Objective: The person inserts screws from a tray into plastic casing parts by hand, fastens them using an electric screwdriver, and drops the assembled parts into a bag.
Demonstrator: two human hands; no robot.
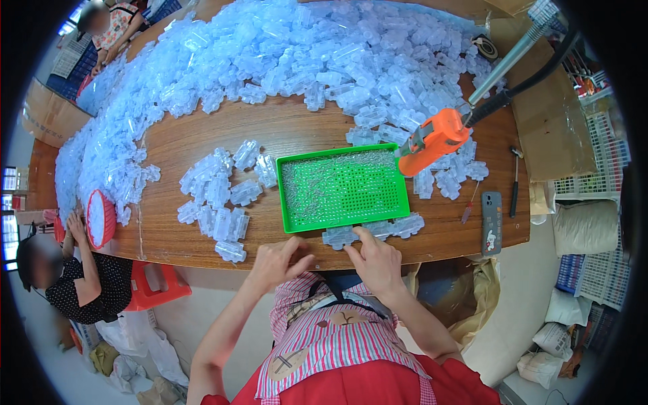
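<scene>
At the front edge of the table, my left hand (275,264) is loosely bent, with thumb and forefinger apart and nothing visible between them. My right hand (378,264) reaches to the tray's near side, thumb and forefinger spread beside a clear bluish plastic part (339,237); whether it touches the part cannot be made out. More such parts (407,225) lie in a row to its right. Just beyond stands a shallow green perforated tray (289,228) holding many tiny shiny metal pieces. An orange electric screwdriver (432,140) hangs tilted over the tray's right end.
A huge heap of clear plastic parts (283,47) covers the table's far side. A smaller group (214,185) lies left of the tray. A phone (491,223) and a black-handled tool (516,182) lie right. Two people work at left, near a red basket (100,219).
</scene>
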